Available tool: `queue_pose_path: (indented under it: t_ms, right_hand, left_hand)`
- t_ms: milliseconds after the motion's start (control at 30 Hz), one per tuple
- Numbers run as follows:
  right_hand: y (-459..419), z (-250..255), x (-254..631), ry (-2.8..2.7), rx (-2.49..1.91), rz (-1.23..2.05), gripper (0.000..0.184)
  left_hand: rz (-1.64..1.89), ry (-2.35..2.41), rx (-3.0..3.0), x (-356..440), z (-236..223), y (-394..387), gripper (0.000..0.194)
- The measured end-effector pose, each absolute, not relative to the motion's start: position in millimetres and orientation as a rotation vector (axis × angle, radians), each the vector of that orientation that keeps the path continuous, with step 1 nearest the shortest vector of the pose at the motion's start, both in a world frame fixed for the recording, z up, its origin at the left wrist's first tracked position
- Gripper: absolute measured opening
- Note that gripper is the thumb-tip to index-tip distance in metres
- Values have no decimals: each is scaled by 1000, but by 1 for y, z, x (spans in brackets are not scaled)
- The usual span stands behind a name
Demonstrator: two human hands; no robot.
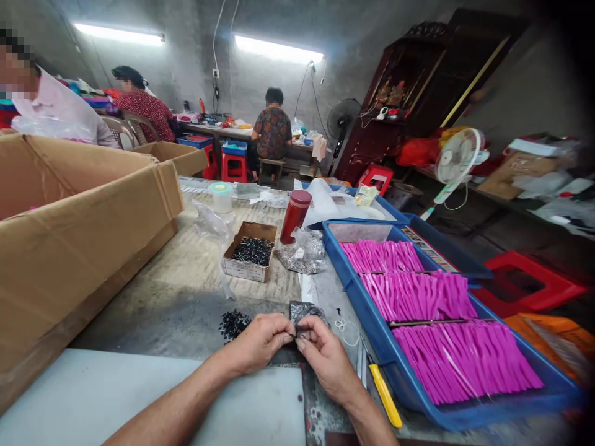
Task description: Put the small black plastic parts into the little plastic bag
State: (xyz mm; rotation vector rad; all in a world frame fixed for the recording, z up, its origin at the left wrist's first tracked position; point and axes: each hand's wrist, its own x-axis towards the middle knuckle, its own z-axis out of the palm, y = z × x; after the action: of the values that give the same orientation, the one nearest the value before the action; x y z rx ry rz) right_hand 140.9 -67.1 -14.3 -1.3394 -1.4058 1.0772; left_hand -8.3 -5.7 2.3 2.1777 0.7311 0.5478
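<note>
My left hand (261,342) and my right hand (324,354) meet at the table's near middle, fingertips almost touching. Between them is a small, thin black piece (292,336), pinched by both hands; its exact kind is too small to make out. Left of my fingers lies a heap of small black pieces (233,326). Just behind my fingertips sits a dark plastic bag (310,310), partly hidden by my right hand. A loop of white string (348,332) and a yellow-handled tool (385,396) lie to the right.
A blue tray (341,275) of pink strips (465,362) stands right. Farther back are a small carton (246,271) of black parts, a clear bag of metal bits (302,253) and a red bottle (295,217). A large cardboard box (69,260) occupies the left; a white board (116,384) lies near me.
</note>
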Motion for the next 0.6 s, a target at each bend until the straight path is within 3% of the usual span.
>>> queue_pose_path:
  t_ms: [600]
  right_hand:
    - [-63,-16,145,-1425,-1330,1170,19]
  left_hand:
    - [543,663,2214,-8,-4,-6,16]
